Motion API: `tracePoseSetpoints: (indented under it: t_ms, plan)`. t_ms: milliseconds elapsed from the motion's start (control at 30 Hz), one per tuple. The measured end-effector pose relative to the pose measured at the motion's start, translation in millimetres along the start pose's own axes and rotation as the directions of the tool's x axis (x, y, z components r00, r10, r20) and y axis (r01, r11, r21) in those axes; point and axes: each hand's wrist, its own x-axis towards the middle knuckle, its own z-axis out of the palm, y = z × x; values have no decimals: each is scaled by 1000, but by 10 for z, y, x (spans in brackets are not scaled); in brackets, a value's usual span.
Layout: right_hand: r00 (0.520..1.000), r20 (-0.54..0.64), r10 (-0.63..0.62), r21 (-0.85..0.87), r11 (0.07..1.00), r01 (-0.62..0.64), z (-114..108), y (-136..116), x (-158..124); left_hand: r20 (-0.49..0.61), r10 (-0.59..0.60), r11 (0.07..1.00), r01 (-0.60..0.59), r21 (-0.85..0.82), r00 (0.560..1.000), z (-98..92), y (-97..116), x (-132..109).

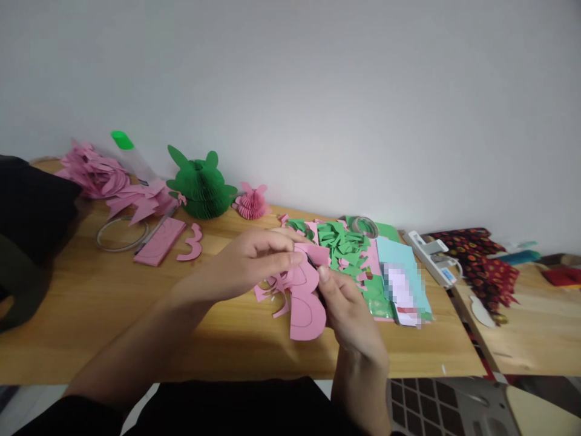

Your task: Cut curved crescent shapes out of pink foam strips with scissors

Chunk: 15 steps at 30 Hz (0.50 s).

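Between my hands is a piece of pink paper with a scalloped right edge and drawn pencil curves. My left hand pinches its upper left side between thumb and fingers. My right hand is closed at the paper's right edge, around what look like dark scissors. Only a sliver of the blade shows at the cut edge; the handles are mostly hidden by the fingers. Beneath the hands lie pink paper offcuts.
Green paper scraps and a tape roll lie behind my right hand. Farther right are a blue sheet and power strip. Left are a green honeycomb paper figure, a small pink one and a pink strip.
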Motion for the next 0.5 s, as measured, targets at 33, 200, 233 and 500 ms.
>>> tracePoseSetpoints:
  t_ms: [33, 200, 233, 500]
  plan:
    - [1000, -9, 6, -5, 1000, -6, 0, 1, 0, -23, 6, 1000, -6, -6, 1000, 13, -9, 0]
    - [1000, -7, 10, -27, 1000, -10, -1, -6, -2, -20, 42, 999, -42, 35, 999, 19, -12, 9]
    - [1000, -2, 9, -34, 999, -9, -3, -8, -4, -5, 46, 998, -46, 48, 999, 8, -4, 12]
    - [1000, 28, 5, -29, 1000, -4, -6, -13, -8, 116, 97, 994, -103, 47, 988, -64, -3, 13]
